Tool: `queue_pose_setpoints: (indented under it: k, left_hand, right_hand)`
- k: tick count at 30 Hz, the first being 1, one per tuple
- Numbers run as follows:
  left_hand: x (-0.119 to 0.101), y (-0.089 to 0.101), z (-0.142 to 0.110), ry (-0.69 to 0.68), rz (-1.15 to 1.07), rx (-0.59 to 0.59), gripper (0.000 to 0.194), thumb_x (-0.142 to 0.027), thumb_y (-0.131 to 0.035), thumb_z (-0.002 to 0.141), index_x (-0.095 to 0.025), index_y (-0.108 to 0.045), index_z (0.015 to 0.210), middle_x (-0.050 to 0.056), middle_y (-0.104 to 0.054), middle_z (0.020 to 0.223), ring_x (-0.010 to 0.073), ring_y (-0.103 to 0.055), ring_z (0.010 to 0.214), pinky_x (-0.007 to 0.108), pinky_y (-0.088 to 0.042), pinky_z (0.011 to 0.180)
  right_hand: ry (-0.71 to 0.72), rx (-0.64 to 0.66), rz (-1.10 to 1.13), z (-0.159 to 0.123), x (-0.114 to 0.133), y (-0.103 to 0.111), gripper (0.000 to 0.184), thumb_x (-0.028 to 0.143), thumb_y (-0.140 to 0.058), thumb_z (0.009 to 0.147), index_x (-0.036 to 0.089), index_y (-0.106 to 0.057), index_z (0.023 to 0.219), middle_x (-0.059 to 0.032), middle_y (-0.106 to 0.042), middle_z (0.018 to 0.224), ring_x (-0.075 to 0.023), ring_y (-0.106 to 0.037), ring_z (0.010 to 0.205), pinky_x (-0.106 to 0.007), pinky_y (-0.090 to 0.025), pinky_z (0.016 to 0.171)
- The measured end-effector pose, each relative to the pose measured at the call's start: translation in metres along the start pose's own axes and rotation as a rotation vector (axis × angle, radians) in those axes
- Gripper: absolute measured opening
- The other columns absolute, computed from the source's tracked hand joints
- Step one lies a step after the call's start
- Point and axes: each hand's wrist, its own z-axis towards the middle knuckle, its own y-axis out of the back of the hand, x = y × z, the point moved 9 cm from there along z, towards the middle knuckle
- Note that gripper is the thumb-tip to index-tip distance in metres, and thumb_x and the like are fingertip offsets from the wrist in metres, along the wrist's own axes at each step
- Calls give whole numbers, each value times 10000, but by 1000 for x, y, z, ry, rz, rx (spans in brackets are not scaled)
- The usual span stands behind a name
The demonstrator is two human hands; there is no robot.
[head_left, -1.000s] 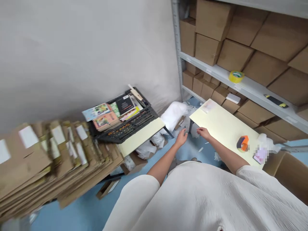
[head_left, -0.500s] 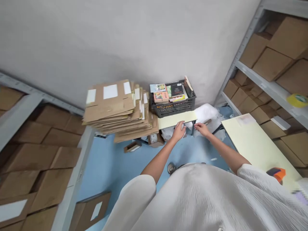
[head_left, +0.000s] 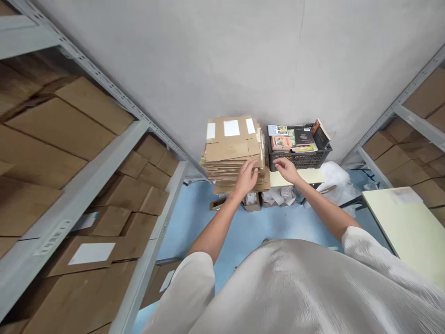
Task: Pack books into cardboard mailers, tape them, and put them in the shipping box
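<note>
Cardboard stack (head_left: 231, 149), a single pile of flattened boxes, lies just beyond my left hand (head_left: 247, 176). Half a second ago both my hands were farther right along the bench; now the left has come across to the pile's front edge, and the orange dispenser has dropped out of my view.

From the left: one grey rack (head_left: 86, 188), loaded with boxes, stands well left of that hand. Three white labels (head_left: 231, 128) show on the pile's top sheet, ahead of my fingers. My left fingers are stretched and slightly spread; I can't tell whether they touch the cardboard. My right hand (head_left: 284, 170) is loosely bent, thumb apart from the fingers, nothing seen between them. Just past it sits one black crate (head_left: 306, 160) of books, on a pale bench (head_left: 314, 175). Right of that hand come white plastic wrap (head_left: 336, 175), one pale table (head_left: 406, 232) and a second rack (head_left: 420, 123).
</note>
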Motion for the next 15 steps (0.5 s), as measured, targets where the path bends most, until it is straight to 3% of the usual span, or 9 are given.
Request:
queue_pose_setpoints:
  k: [4,7,11,15]
  left_hand:
    - [29,56,7,24,221,-27,458,-249,-470,1050,-231,-626,1481,131,-647,1523,291,-536,1481,492,-370,1301]
    - [52,82,12,118,380,-29,509,-301,-570,1017,-237,-611,1521,150,-569,1625,355,-422,1576,590,-239,1348]
    - [72,94,18,240,479,-10,571,-404,-677,977,-269,-602,1528,154,-452,1726,424,-305,1635,727,-139,1333]
    - [80,97,20,311,511,-4,598,-442,-736,946,-273,-609,1505,174,-388,1761,436,-285,1639,770,-192,1302]
  right_hand:
    - [192,-2,-187,36,46,-35,307,325,-592,967,227,-751,1212,-128,-667,1319,-283,-647,1227,-467,-537,1108]
    - [231,5,-347,55,60,-56,415,350,-622,963,214,-705,1346,-171,-583,1468,-340,-552,1400,-530,-471,1196]
    - [198,63,-499,67,61,-78,574,414,-658,962,200,-615,1492,-202,-477,1599,-398,-520,1437,-582,-475,1178]
    - [166,84,-567,72,63,-89,640,449,-646,973,186,-563,1550,-210,-459,1610,-404,-534,1405,-574,-492,1145]
